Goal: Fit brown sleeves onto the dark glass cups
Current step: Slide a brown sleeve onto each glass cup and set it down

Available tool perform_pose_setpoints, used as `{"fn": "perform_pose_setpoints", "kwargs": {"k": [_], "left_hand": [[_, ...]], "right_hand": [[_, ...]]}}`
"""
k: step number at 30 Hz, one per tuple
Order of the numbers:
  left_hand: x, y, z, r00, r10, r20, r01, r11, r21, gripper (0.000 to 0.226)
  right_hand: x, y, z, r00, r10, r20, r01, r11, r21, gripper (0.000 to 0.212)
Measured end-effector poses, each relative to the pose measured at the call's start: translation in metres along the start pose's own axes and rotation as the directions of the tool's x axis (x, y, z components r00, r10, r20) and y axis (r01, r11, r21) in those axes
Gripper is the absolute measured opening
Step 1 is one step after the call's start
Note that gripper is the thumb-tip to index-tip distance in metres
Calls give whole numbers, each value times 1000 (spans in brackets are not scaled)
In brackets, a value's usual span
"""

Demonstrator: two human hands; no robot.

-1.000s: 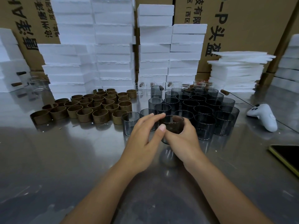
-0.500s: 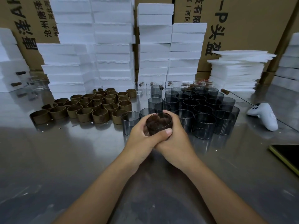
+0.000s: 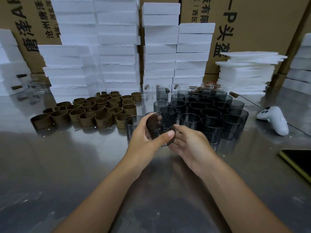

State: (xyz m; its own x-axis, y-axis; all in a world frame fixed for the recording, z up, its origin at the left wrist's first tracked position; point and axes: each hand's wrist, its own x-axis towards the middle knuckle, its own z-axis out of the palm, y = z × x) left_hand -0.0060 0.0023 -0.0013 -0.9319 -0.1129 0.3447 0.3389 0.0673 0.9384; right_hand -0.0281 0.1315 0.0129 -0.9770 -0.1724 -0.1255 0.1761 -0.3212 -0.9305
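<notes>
Since half a second ago the right hand (image 3: 190, 145) has let go and opened up, so only one hand has the dark round glass cup (image 3: 159, 122) now. The left hand (image 3: 143, 142) holds this cup up off the shiny grey metal table (image 3: 67, 165), fingers curled round its far side and thumb laid across its near side. The cup is tipped, so its open mouth points up and back at the person. I cannot tell if a sleeve is on it yet. The right hand is just right of the cup, fingers loose, holding nothing; its fingertips may touch the glass. Left of the cup and a bit behind it sit the short brown paper ring sleeves (image 3: 94, 111), bunched together. Right of the cup and behind it stand the other dark glass cups (image 3: 210, 113), packed close. So the sleeves are on the busy left hand's side, and I think the free right hand would have to reach across. Far behind the cup are piles of white foam blocks (image 3: 117, 47). Well off to its right lies a white plastic game controller (image 3: 274, 120).
</notes>
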Motion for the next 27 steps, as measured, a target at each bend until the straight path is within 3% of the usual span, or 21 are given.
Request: {"fn": "perform_pose_setpoints", "kwargs": {"k": [9,13,20,27], "left_hand": [[-2,-2,-1,996,12,86,-12,1000,6,64],[-4,-4,0,995,-16,97,19,999,-28,66],[-4,-2,0,992,-20,122,30,996,-82,58],[-4,2,-4,990,-26,136,39,995,-91,59]], "right_hand": [[1,1,3,996,54,64,-63,986,157,23],[-2,0,5,988,118,101,-136,971,194,41],[-5,2,5,934,191,302,-249,954,166,55],[-5,2,5,911,300,284,-333,940,75,66]]}}
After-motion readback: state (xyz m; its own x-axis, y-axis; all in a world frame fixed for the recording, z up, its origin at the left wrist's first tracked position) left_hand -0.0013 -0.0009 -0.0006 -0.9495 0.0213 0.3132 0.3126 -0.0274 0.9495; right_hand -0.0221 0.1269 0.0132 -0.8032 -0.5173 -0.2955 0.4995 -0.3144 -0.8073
